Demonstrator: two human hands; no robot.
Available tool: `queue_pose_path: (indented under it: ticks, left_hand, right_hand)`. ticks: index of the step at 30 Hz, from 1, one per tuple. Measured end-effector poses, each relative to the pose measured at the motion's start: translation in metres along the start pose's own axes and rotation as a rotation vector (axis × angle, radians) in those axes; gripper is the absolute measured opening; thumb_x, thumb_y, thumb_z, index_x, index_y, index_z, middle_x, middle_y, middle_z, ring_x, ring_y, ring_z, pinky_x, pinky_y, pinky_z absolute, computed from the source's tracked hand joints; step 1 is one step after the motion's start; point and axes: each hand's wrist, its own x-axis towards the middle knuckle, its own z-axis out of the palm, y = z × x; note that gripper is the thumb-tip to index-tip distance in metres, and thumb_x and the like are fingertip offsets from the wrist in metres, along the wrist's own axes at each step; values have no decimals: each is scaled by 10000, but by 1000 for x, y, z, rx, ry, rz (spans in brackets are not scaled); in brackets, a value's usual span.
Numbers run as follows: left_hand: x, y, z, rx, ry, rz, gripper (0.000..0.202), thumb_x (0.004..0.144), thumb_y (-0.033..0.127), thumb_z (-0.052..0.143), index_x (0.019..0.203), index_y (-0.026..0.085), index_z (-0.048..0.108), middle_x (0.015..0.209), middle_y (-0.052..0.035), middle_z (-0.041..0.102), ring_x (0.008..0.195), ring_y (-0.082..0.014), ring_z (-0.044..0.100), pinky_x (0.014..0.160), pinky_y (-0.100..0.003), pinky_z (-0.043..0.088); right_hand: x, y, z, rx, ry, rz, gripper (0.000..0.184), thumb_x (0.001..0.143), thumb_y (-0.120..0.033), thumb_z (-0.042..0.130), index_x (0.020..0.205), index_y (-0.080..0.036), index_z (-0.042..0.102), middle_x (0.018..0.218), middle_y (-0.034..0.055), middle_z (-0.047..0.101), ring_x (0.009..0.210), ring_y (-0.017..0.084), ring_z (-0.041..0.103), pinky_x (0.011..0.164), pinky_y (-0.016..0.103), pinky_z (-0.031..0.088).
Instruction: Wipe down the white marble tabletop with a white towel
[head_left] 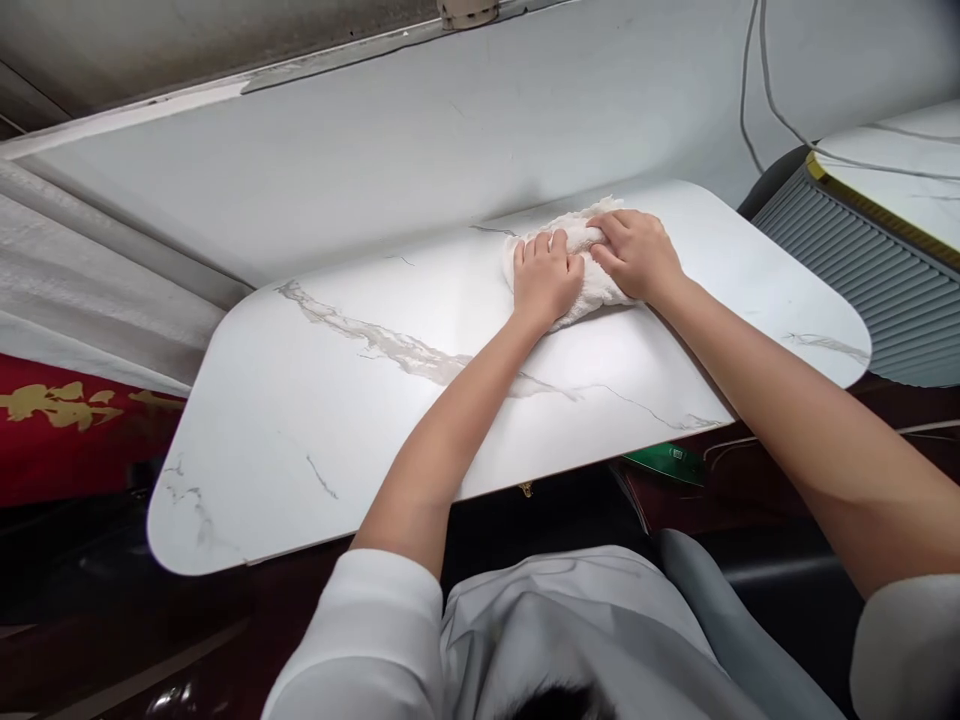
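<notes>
A crumpled white cloth lies at the far side of a white marble-patterned table, close to the wall. My left hand presses down on the cloth's left part, fingers curled over it. On the cloth's right part rests my right hand, its fingers bent and gripping the fabric. Both arms reach forward across the tabletop. Most of the cloth is hidden under the two hands.
A pale wall rises right behind the table. A grey ribbed unit stands to the right, with cables hanging above it. A red cloth with gold pattern sits at the left. A green object shows under the table's near edge.
</notes>
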Motion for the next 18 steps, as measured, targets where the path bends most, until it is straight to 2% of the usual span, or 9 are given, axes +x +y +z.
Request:
queue_pose_path:
  ticks: [7, 12, 18]
  left_hand:
    - [-43, -11, -21, 54, -79, 97, 388, 976, 145, 388, 1341, 108, 515, 1438, -142, 518, 1361, -245, 429, 1223, -432, 186]
    - [-71, -23, -38, 65, -109, 145, 393, 970, 128, 386, 1341, 108, 514, 1381, -126, 558, 1322, -234, 460, 1223, -420, 190]
    - [-103, -31, -60, 135, -127, 154, 378, 950, 136, 404, 1301, 90, 538, 1293, -159, 584, 1251, -259, 505, 1200, -421, 243]
  right_hand:
    - [-41, -45, -12, 0, 39, 12, 426, 905, -280, 347, 1243, -166, 582, 1240, 140, 608, 1207, 311, 507, 1104, 513, 311]
    - [-69, -78, -21, -15, 46, 19, 436, 928, -282, 327, 1260, -145, 574, 1263, 155, 592, 1227, 315, 494, 1125, 539, 279]
    - [-88, -108, -26, -2, 26, -29, 421, 938, -276, 326, 1275, -180, 558, 1299, 148, 578, 1246, 316, 488, 1120, 571, 278]
